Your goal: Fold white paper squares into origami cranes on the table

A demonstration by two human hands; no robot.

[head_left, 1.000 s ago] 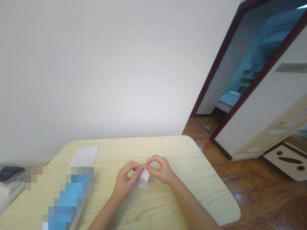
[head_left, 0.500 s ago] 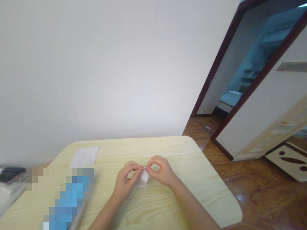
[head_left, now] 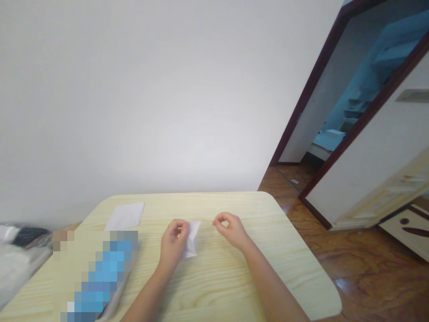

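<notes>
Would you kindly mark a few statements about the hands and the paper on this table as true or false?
1. The left hand holds the folded paper. True.
2. The right hand grips the folded paper too. False: it is apart from it, off to the right.
3. A flat white sheet lies on the table, left of both hands. True.
4. The folded paper is red. False: it is white.

Flat sheet (head_left: 125,215), perhaps paper, on table (head_left: 288,259)
</notes>
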